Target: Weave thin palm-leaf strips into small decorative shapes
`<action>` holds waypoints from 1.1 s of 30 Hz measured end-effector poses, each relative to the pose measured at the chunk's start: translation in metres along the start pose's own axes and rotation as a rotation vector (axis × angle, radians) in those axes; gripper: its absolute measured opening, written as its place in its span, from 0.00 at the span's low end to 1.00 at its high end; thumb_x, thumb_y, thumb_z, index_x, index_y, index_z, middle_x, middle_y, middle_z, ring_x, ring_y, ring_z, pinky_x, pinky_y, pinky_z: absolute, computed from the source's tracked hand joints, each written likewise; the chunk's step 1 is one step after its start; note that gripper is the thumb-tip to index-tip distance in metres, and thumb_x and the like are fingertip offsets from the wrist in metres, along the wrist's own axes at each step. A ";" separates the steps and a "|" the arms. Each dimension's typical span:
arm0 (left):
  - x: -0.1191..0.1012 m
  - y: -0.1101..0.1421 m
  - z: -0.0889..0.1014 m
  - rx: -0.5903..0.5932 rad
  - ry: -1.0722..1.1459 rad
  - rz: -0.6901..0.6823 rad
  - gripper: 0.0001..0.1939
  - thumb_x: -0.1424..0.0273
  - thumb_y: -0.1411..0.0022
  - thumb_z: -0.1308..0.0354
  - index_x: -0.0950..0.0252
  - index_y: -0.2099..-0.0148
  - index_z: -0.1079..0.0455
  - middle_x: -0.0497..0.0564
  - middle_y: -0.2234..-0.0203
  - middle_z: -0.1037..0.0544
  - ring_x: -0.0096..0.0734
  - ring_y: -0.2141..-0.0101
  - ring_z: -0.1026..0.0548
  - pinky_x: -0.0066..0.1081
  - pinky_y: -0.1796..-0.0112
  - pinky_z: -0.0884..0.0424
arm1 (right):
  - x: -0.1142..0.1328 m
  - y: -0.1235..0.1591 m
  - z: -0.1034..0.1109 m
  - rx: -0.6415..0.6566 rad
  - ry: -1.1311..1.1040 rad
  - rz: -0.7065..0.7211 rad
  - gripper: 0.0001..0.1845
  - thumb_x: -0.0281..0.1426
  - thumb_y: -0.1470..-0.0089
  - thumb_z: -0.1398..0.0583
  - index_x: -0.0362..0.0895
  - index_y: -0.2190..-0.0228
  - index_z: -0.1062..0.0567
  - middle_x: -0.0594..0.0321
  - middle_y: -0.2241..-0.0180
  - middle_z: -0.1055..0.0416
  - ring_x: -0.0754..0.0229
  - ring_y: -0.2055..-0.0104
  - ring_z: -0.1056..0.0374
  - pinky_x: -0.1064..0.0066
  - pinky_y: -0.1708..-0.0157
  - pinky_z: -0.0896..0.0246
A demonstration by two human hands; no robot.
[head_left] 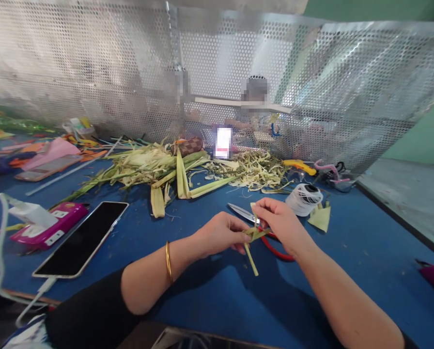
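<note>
Between my two hands is a small folded piece of pale green leaf strips (255,234), with one narrow end hanging down toward me. My left hand (227,232) pinches its left side between thumb and fingers. Above it, my right hand (277,218) is closed on a thin upright strip end of the same piece. Scissors (279,249) with red handles lie on the table beneath my hands, their blades pointing up and left. Just beyond my right hand stands a spool of white thread (304,199), with a cut leaf piece (320,217) beside it.
Long leaves (140,165) and a heap of shredded leaf scraps (256,169) lie along the back, before a perforated metal screen (130,72). A charging phone (82,240) and a purple power strip (52,225) are at left. A yellow cutter (300,167) lies back right. A person sits behind the screen.
</note>
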State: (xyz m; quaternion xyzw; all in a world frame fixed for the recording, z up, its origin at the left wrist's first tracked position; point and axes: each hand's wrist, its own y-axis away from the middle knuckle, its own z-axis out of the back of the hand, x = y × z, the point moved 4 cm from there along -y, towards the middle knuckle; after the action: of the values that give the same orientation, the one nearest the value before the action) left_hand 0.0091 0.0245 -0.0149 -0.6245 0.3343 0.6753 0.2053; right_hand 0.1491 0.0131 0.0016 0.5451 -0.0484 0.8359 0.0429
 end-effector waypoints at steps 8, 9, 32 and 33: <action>-0.003 0.003 0.000 0.085 0.063 0.078 0.13 0.62 0.55 0.34 0.67 0.72 0.25 0.47 0.78 0.25 0.23 0.78 0.28 0.29 0.68 0.29 | 0.003 -0.002 -0.002 -0.182 0.223 0.153 0.14 0.39 0.49 0.46 0.46 0.81 0.37 0.70 0.85 0.39 0.64 0.80 0.43 0.71 0.77 0.48; -0.003 0.003 0.000 0.076 0.058 0.094 0.13 0.62 0.55 0.33 0.67 0.72 0.25 0.47 0.78 0.25 0.23 0.79 0.28 0.28 0.69 0.30 | 0.002 -0.002 -0.003 -0.187 0.223 0.154 0.13 0.39 0.49 0.46 0.46 0.81 0.37 0.70 0.84 0.39 0.63 0.79 0.43 0.71 0.76 0.48; 0.003 0.003 -0.002 -0.055 -0.016 0.205 0.12 0.63 0.55 0.34 0.68 0.74 0.25 0.45 0.86 0.30 0.19 0.84 0.33 0.22 0.78 0.39 | 0.003 -0.002 -0.010 -0.140 0.222 0.253 0.09 0.36 0.46 0.47 0.45 0.74 0.33 0.66 0.76 0.33 0.62 0.73 0.38 0.71 0.71 0.45; 0.001 0.002 0.001 -0.098 0.004 0.184 0.12 0.63 0.55 0.34 0.68 0.74 0.26 0.45 0.85 0.29 0.19 0.84 0.33 0.22 0.78 0.39 | 0.004 -0.002 -0.006 -0.143 0.244 0.263 0.10 0.37 0.46 0.47 0.45 0.73 0.31 0.65 0.74 0.31 0.61 0.71 0.37 0.70 0.69 0.44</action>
State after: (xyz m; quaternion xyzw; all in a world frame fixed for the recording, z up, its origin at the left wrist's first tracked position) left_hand 0.0065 0.0238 -0.0153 -0.6018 0.3572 0.7056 0.1111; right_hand 0.1422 0.0162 0.0032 0.4243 -0.1731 0.8885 -0.0226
